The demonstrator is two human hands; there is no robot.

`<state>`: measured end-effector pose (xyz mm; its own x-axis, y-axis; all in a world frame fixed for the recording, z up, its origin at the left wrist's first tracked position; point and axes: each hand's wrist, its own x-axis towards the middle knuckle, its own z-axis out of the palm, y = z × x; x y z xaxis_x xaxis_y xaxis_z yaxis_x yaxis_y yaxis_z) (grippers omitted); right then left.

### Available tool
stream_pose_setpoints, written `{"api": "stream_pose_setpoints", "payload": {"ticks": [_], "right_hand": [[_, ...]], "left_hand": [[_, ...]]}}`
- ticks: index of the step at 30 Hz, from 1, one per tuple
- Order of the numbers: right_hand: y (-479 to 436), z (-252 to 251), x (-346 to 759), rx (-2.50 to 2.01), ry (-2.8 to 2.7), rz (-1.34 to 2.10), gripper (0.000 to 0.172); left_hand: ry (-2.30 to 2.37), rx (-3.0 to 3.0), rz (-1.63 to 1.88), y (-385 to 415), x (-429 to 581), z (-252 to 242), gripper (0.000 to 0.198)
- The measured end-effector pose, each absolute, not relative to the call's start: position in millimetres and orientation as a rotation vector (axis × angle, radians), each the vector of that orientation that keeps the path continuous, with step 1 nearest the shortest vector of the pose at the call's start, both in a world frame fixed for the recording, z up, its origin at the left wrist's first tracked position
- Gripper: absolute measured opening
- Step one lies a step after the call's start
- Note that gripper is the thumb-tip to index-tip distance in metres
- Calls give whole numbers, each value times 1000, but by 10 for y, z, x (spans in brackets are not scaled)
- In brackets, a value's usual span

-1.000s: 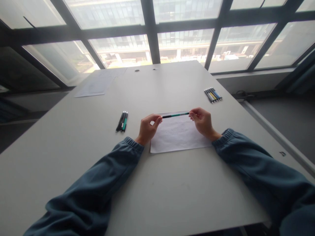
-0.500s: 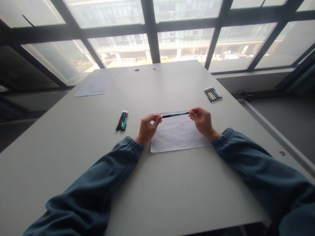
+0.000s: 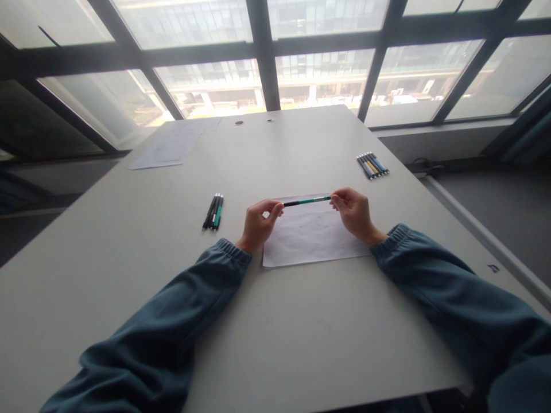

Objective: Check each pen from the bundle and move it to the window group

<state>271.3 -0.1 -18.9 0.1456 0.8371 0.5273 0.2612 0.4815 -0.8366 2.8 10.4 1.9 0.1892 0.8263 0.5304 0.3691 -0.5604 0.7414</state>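
A black and green pen [image 3: 307, 201] is held level between both my hands, just above a white sheet of paper [image 3: 310, 244]. My left hand [image 3: 259, 222] pinches the pen's left end with fingers closed. My right hand [image 3: 353, 211] pinches its right end the same way. The sheet lies flat on the grey table [image 3: 275, 332], between my wrists. Both my arms wear blue-grey sleeves and rest on the tabletop.
Three pens [image 3: 214, 211] lie side by side left of my left hand. Several more pens [image 3: 372, 165] lie in a row at the table's right edge. Papers [image 3: 167, 149] sit at the far left corner. Large windows rise beyond the table.
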Motion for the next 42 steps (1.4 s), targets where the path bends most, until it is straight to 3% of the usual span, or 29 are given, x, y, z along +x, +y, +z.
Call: {"api": "stream_pose_setpoints", "payload": {"ticks": [42], "right_hand": [[-22, -168, 2711, -1048, -1431, 543, 31]], "left_hand": [[1131, 2011, 1309, 91, 33, 34, 43]]}}
